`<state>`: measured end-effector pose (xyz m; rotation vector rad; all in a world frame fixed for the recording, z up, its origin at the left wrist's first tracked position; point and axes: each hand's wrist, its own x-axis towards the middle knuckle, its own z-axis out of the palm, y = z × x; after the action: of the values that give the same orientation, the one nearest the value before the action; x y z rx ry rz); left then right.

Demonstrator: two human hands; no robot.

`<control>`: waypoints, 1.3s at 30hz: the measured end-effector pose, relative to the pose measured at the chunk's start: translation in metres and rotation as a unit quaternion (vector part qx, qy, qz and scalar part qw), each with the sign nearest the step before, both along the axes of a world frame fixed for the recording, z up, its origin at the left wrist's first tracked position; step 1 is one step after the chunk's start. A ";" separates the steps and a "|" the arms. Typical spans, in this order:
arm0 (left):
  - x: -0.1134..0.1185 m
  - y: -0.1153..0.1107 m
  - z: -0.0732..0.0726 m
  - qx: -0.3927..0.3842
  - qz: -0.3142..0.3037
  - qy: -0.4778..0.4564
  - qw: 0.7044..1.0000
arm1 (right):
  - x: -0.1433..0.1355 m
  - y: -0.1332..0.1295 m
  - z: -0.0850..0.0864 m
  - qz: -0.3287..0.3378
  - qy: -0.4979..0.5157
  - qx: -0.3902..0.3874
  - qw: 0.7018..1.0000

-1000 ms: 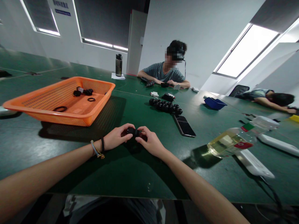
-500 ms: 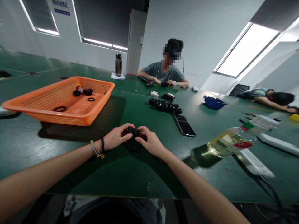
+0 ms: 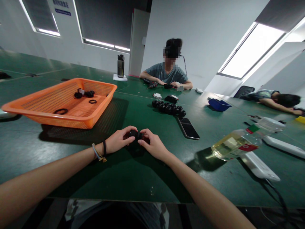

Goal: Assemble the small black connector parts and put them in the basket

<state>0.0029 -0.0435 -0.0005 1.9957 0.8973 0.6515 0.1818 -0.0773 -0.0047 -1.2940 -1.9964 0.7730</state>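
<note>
Between my two hands, above the green table (image 3: 114, 181), is a small black rounded part (image 3: 133, 133); its exact kind is unclear. My left hand (image 3: 122, 138) is closed around its left end, thumb in front and fingers behind. The fingers of my right hand (image 3: 152, 143) pinch the right end, where a darker band (image 3: 139, 135) shows. Fingertips hide some of the part. Beyond my hands lies a row of shiny black rounded pieces (image 3: 169, 108), with a phone (image 3: 188, 128) touching or close to its near end.
An orange basket (image 3: 101, 109) at left holds black rings (image 3: 61, 111) and a black piece (image 3: 89, 93). On the right stand a tilted-looking bottle (image 3: 234, 146), a white power strip (image 3: 259, 167) and a blue bin (image 3: 218, 105). One person (image 3: 166, 71) sits opposite; another (image 3: 269, 97) leans at far right.
My hands and the black part stay almost in place. The head of the person opposite has shifted slightly left.
</note>
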 end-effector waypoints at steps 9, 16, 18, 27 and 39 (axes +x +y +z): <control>0.001 0.000 -0.001 0.000 0.003 -0.001 1.000 | -0.001 0.000 -0.001 -0.005 0.002 -0.003 1.000; 0.000 0.000 -0.001 0.008 0.005 0.006 1.000 | -0.001 0.000 0.000 -0.003 0.002 -0.005 1.000; 0.000 0.000 0.000 0.008 0.005 0.006 1.000 | -0.001 -0.001 0.000 -0.002 0.003 -0.005 1.000; 0.000 0.000 0.000 0.008 0.002 0.007 1.000 | 0.000 -0.001 0.001 0.000 0.006 -0.008 1.000; 0.001 0.000 0.000 0.006 0.000 0.007 1.000 | 0.000 0.000 0.000 -0.001 0.001 -0.010 1.000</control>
<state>0.0035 -0.0432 -0.0004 2.0130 0.9043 0.6463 0.1813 -0.0769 -0.0052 -1.3050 -1.9899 0.7941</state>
